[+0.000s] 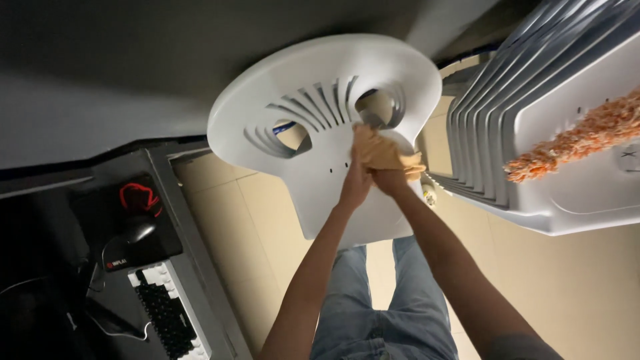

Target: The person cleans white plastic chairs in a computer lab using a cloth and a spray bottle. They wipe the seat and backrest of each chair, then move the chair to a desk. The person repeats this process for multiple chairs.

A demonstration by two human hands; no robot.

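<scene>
The picture appears upside down. Nearest the camera are the person's legs in blue jeans (373, 313), over a beige tiled floor (587, 287). Two bare forearms reach away from them to a white plastic chair (280, 87) with curved slots in its back. The left hand (355, 180) lies flat against the chair back, fingers together, just beside the cloth. The right hand (390, 179) is closed around a bunched yellow-orange cloth (379, 150), pressing it onto the chair near one of the slotted openings. Beside the chair stands a second white plastic chair (553, 100) with ribbed slats; an orange fluffy duster (580, 137) lies on it. At the far side, a dark desk (180, 220) carries a black-and-white keyboard (167, 310) and a black mouse (138, 229) on a dark pad.
</scene>
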